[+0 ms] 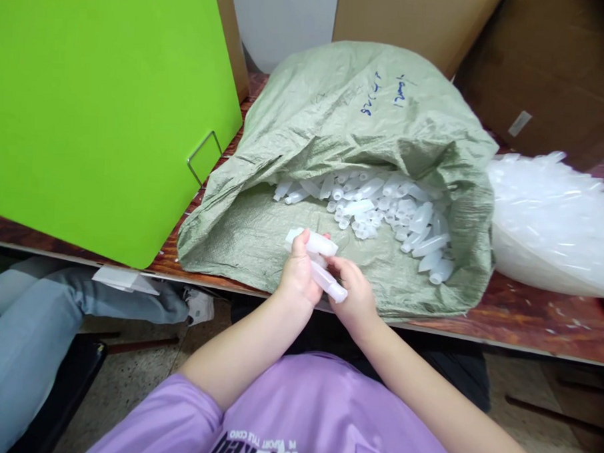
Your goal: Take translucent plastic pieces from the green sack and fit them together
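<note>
Several translucent white plastic tubes [328, 282] are held between my two hands, just in front of an open woven sack. My left hand [300, 273] is closed around them, its thumb pressed on the upper tube. Close against it, my right hand [353, 292] has its fingers curled at the tubes' right side; its fingertips are partly hidden. The pale green sack [366, 129] lies on its side with its mouth facing me, blue handwriting on top. Inside is a heap of similar white plastic tubes [367, 206].
A bright green panel [102, 104] with a wire handle [203, 157] stands at left. A clear bag full of white pieces [557, 224] lies at right. Cardboard boxes [549, 70] stand behind. Another person's legs [41, 335] show at lower left, below the reddish-brown table [543, 317].
</note>
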The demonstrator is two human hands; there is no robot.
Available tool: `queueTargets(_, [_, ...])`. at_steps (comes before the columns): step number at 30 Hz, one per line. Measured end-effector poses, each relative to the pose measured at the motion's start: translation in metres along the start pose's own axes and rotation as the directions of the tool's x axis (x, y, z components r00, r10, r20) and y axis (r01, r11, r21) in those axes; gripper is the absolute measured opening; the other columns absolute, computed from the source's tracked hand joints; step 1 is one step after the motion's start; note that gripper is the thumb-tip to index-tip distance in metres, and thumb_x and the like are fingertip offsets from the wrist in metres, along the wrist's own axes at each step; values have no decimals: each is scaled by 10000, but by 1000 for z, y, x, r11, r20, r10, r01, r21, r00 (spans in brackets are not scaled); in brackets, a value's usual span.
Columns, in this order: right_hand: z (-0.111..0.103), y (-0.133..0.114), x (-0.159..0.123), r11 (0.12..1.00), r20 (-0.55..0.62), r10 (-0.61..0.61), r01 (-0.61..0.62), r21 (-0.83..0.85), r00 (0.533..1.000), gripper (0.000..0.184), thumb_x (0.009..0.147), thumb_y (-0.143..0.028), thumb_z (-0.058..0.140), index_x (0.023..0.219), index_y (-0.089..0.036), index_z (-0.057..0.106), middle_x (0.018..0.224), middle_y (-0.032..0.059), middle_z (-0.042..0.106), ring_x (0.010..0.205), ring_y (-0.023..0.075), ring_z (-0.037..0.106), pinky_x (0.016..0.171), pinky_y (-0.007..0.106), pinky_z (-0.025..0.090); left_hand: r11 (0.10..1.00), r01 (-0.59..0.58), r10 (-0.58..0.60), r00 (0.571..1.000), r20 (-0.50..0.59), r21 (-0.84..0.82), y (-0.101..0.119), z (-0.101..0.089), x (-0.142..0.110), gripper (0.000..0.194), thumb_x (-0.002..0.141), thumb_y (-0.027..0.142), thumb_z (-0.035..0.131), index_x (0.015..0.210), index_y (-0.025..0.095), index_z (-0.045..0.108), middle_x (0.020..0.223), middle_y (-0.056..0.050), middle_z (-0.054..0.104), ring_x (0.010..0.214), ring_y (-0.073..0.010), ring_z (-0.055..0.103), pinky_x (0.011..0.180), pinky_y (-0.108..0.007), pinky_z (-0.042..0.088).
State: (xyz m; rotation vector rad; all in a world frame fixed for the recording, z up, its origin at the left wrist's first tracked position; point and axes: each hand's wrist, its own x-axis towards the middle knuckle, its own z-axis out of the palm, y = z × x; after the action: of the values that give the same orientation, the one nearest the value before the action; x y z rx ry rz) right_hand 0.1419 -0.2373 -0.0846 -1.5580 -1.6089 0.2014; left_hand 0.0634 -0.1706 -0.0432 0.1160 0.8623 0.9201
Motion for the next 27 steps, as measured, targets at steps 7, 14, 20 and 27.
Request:
queueTargets(7, [11,2,2,964,-27,178,-169,206,984,257,766,-171,511,1011,-199,583,892,58,664,745,177,637,673,325,531,994,-109,109,993,-46,0,-3,2,7,286,694,408,589,793,140,583,764,-38,611,636,-137,581,577,-236,449])
queueTargets(14, [-1,-4,-1,957,164,78,-120,265,983,278,821,-298,547,1083,-216,588,990,65,675,798,169,653,720,319,535,997,-78,78,997,4,12,14,-8,-1,248,747,402,536,781,156,554,728,-18,605,613,-136,596,559,-247,475])
queueTargets(20, [-63,29,12,959,-31,211,-213,-187,977,262,858,-331,479,1023,-184,621,955,80,675,841,203,638,741,338,512,988,-51,28,987,156,147,65,-54,-36,251,679,354,592,840,161,585,722,-19,629,596,-149,618,521,-251,493])
queueTargets(27, [-84,77,48,843,60,313,-248,-477,948,280,825,-337,501,1012,-165,617,964,111,620,738,207,612,696,342,470,771,453,-427,889,-165,447,55,-130,-66,295,690,328,633,902,124,605,720,-72,664,554,-191,639,416,-227,426])
